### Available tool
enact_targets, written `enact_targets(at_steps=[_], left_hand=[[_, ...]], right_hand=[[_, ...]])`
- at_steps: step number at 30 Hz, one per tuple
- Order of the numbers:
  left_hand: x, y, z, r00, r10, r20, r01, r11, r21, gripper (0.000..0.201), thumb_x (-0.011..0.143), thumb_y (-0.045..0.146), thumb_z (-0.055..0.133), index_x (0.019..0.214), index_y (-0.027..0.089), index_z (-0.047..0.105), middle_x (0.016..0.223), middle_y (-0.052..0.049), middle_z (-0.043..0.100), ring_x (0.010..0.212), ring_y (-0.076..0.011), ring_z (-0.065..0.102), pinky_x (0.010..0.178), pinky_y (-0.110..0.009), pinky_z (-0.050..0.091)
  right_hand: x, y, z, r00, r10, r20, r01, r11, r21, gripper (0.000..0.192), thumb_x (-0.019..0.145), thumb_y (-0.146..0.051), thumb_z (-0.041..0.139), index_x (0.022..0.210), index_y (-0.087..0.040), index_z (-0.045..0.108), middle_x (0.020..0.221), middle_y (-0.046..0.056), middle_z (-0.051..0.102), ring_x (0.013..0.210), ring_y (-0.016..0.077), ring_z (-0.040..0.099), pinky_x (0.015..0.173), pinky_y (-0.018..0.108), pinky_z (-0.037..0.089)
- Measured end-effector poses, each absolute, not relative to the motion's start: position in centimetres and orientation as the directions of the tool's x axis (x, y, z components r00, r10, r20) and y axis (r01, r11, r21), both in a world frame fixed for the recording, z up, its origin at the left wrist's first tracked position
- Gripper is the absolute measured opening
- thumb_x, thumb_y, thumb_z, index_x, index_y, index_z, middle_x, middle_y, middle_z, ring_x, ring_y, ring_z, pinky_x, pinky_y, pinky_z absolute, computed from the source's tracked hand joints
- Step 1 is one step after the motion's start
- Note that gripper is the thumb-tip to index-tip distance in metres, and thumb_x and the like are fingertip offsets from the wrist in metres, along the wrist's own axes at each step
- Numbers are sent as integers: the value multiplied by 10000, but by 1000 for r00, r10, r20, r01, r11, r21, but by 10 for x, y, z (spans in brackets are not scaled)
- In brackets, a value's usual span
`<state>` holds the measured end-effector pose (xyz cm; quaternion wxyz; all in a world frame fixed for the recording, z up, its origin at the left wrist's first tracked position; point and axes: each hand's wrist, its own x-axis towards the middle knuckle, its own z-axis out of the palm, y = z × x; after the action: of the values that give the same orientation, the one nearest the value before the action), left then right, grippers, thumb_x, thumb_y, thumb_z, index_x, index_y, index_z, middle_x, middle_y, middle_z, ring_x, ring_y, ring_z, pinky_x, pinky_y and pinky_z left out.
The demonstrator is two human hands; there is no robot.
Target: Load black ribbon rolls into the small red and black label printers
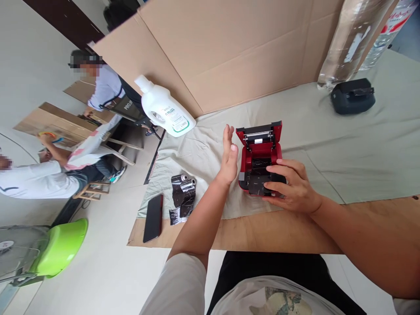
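A cardboard sheet (229, 48) stands along the upper frame, its top edge cut off. Below it, a pale cloth (344, 153) covers the bench (278, 232). At centre frame sits a red label printer (259, 153), lid raised; its interior is partly hidden. The right hand (292, 186) rests curled over the printer's front, fingers (275, 168) on the black panel. The left hand (229, 155) hovers flat and empty just beside the printer's left side. At lower left lie a black ribbon roll (183, 197) and a phone (153, 217).

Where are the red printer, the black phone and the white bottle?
red printer (244, 151): head view, on its red left side wall.
black phone (153, 218): head view, middle of its dark screen.
white bottle (166, 111): head view, middle of its white body.
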<state>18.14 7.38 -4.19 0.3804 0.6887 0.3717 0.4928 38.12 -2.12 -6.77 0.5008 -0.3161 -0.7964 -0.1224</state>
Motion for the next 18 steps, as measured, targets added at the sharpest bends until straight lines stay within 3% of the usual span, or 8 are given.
enact_targets(at_steps=[3, 7, 10, 13, 15, 18], left_hand=[[183, 78, -47, 206, 887, 413, 76, -436, 897, 736, 910, 780, 271, 1516, 363, 308, 1516, -91, 462, 1476, -290, 354, 1201, -553, 262], [176, 56, -63, 138, 830, 541, 24, -549, 836, 638, 956, 707, 287, 1391, 279, 472, 1223, -103, 631, 1307, -285, 539, 1155, -524, 348], [171, 33, -73, 153, 793, 590, 41, -602, 798, 569, 986, 646, 283, 1334, 257, 512, 1144, -99, 649, 1300, -292, 546, 1150, -537, 357], [170, 19, -80, 162, 785, 599, 109, -617, 779, 544, 989, 628, 293, 1310, 252, 518, 1245, -116, 617, 1368, -297, 491, 1169, -531, 347], [171, 17, -84, 177, 775, 607, 177, -632, 755, 581, 966, 661, 305, 1316, 241, 501, 1313, -135, 575, 1397, -309, 458, 1173, -530, 351], [172, 21, -90, 201, 739, 644, 263, -674, 691, 683, 913, 741, 309, 1339, 229, 465, 1329, -153, 546, 1412, -335, 433, 1175, -545, 345]], right_hand=[[381, -22, -68, -281, 399, 873, 644, 753, -137, 241, 769, -375, 813, 888, -247, 647, 1211, 88, 640, 1233, 289, 510, 956, 459, 508], [381, -24, -72, -238, 418, 877, 668, 725, -164, 263, 771, -409, 804, 923, -270, 641, 1270, 66, 626, 1269, 289, 505, 988, 460, 495], [382, -22, -76, -197, 483, 853, 701, 678, -223, 386, 755, -501, 796, 1037, -293, 634, 1301, 69, 615, 1284, 309, 507, 1020, 492, 472], [382, -18, -78, -177, 600, 780, 688, 642, -338, 643, 716, -642, 768, 1214, -281, 581, 1330, 114, 597, 1287, 353, 515, 1048, 554, 443], [382, -15, -78, -186, 650, 736, 668, 633, -390, 797, 696, -704, 743, 1315, -251, 526, 1327, 144, 598, 1274, 377, 532, 1060, 583, 422], [382, -13, -79, -191, 674, 714, 690, 609, -391, 874, 696, -737, 716, 1363, -216, 499, 1277, 161, 635, 1237, 390, 567, 1064, 586, 410]])
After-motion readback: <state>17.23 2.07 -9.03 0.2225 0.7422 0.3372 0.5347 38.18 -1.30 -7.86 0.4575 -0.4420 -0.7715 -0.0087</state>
